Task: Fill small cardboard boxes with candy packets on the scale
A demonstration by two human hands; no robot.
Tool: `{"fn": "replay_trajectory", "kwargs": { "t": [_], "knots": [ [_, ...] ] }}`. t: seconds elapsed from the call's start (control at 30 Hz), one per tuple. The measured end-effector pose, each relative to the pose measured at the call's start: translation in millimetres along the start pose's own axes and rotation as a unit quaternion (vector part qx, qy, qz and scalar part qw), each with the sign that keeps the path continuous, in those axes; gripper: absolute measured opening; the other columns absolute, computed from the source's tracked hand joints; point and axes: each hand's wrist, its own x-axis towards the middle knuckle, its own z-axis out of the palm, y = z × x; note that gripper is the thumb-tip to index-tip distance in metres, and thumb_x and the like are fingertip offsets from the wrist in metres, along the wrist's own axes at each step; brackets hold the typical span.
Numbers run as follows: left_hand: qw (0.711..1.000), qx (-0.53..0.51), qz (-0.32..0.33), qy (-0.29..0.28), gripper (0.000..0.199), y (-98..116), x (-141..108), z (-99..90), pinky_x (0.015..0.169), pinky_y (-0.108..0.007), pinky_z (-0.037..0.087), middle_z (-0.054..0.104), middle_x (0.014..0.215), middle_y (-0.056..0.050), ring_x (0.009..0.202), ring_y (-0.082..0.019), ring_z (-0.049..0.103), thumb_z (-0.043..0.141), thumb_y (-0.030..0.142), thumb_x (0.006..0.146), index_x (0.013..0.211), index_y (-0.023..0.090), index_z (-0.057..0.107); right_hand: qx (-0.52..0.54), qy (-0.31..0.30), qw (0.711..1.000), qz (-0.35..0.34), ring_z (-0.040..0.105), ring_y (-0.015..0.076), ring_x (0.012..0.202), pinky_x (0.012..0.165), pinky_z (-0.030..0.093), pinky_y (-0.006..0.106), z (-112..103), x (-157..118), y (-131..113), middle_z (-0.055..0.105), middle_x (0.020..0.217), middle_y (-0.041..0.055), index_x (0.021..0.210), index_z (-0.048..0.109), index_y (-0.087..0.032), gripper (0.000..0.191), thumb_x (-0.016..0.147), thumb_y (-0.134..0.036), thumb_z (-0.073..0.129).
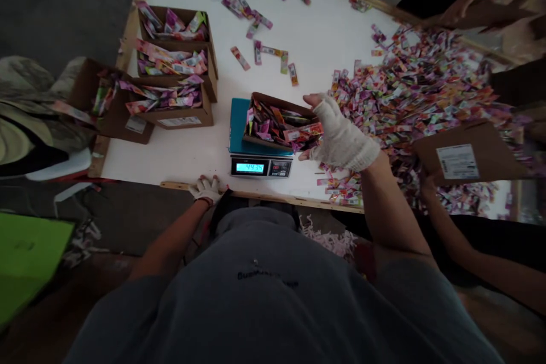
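Observation:
A small open cardboard box [277,145] filled with colourful candy packets [294,135] sits on the teal plate of a digital scale [239,119]. The scale's display [250,168] is lit, its digits hard to read exactly. My right hand [341,136], in a whitish fingerless glove, spans the right end of this box, thumb on the near side and fingers at the far side. My left hand [206,189], gloved likewise, lies on the table's near wooden edge with its fingers spread and nothing in them.
Filled boxes [183,116] stand at the left, one at the table's corner [128,125]. A large packet heap [409,91] covers the right side. Loose packets [240,58] lie beyond the scale. Co-workers' hands [429,185] are at the right, one at a tilted box [499,153].

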Motion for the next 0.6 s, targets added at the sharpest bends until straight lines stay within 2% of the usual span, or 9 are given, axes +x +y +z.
{"fn": "replay_trajectory", "kwargs": {
  "t": [0.17,0.27,0.33,0.43,0.5,0.6],
  "knots": [
    [1.0,0.0,0.0,0.009,0.119,0.5,-0.3,0.1,0.143,-0.091,0.012,0.007,0.204,-0.037,0.191,-0.06,0.008,0.034,0.091,0.113,0.201,0.013,0.02,0.0,-0.012,0.999,0.037,0.058,0.0446,0.172,0.142,0.056,0.059,20.3,28.2,-17.0,0.043,0.193,0.0227,0.19,0.046,-0.024,0.124,0.084,-0.05,0.106],
    [1.0,0.002,0.0,0.004,0.122,1.1,-0.4,-0.4,0.144,-0.09,0.013,0.007,0.204,-0.037,0.191,-0.059,0.008,0.037,0.093,0.111,0.201,0.013,0.02,0.003,-0.037,0.999,0.039,0.066,0.0418,0.163,0.138,0.06,0.056,38.5,50.6,-23.6,0.05,0.188,0.0191,0.184,0.057,-0.026,0.114,0.082,-0.041,0.106],
    [1.0,0.005,0.001,0.001,0.122,0.9,-0.2,-0.9,0.144,-0.09,0.013,0.007,0.204,-0.036,0.191,-0.059,0.007,0.038,0.093,0.11,0.201,0.013,0.02,0.005,-0.064,0.997,0.037,0.069,0.039,0.159,0.137,0.06,0.054,50.9,66.2,-25.1,0.059,0.18,0.0161,0.173,0.069,-0.027,0.093,0.087,-0.035,0.101],
    [1.0,0.009,0.003,0.002,0.12,-0.8,0.3,-0.7,0.144,-0.09,0.014,0.005,0.204,-0.037,0.191,-0.058,0.006,0.035,0.091,0.112,0.202,0.014,0.018,0.006,-0.114,0.992,0.06,0.076,0.0338,0.149,0.138,0.059,0.051,64.4,84.8,-25.1,0.08,0.155,0.0138,0.143,0.088,-0.023,0.045,0.099,-0.018,0.08],
    [1.0,0.01,0.005,0.005,0.12,-2.9,0.9,0.5,0.144,-0.09,0.014,0.006,0.203,-0.037,0.191,-0.058,0.008,0.034,0.092,0.112,0.202,0.014,0.019,0.012,-0.103,0.99,0.092,0.08,0.032,0.142,0.138,0.059,0.05,65.7,89.0,-24.3,0.088,0.14,0.0134,0.127,0.092,-0.019,0.039,0.099,-0.007,0.068],
    [1.0,0.007,0.013,0.022,0.124,-5.4,2.3,2.7,0.145,-0.088,0.012,0.012,0.203,-0.038,0.191,-0.059,0.011,0.034,0.097,0.109,0.201,0.014,0.023,0.048,-0.007,0.991,0.122,0.083,0.0295,0.137,0.133,0.063,0.05,49.3,75.3,-19.2,0.09,0.139,0.0115,0.123,0.091,-0.018,0.042,0.098,-0.004,0.06]
  ]
}}
